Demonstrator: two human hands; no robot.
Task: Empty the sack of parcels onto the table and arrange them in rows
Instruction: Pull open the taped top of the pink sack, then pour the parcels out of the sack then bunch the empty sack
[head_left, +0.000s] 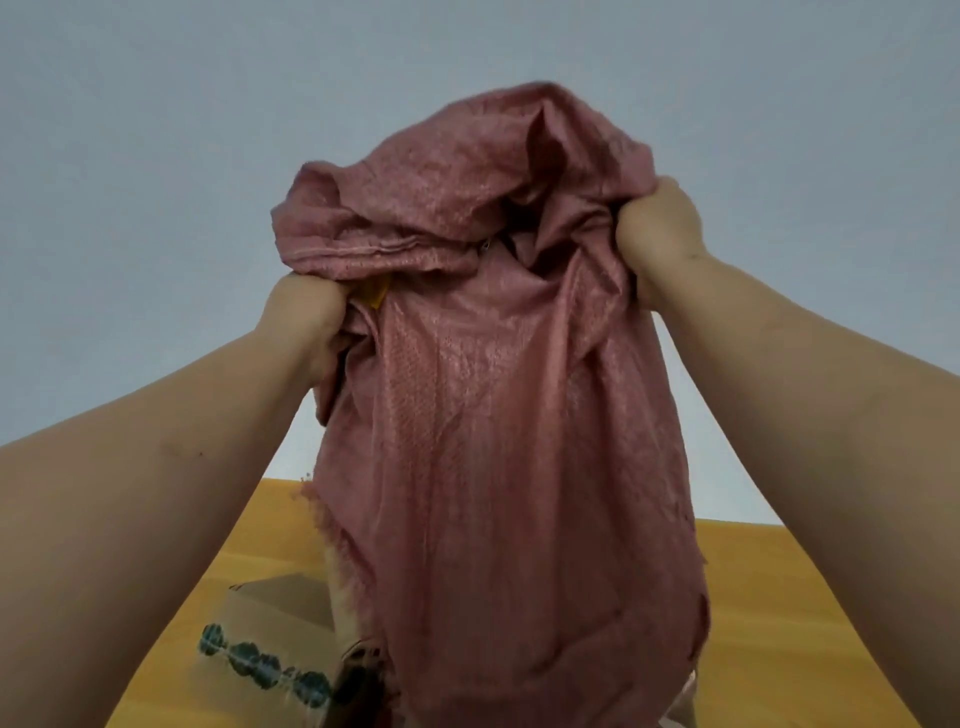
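Head view — sack (493, 415) bunched in both hands' fingers (654, 218), hanging over table (779, 623).

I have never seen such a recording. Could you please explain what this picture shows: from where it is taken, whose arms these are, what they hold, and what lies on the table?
There is no machine here. The single picture comes from a camera worn on a person's head, so the bare arms are that person's own. The left hand and right hand both grip a pink woven sack, lifted high with its frayed open end hanging down over a wooden table. On the table, partly behind the sack, lies a cardboard box with a dark printed pattern. Anything else under the sack is hidden.
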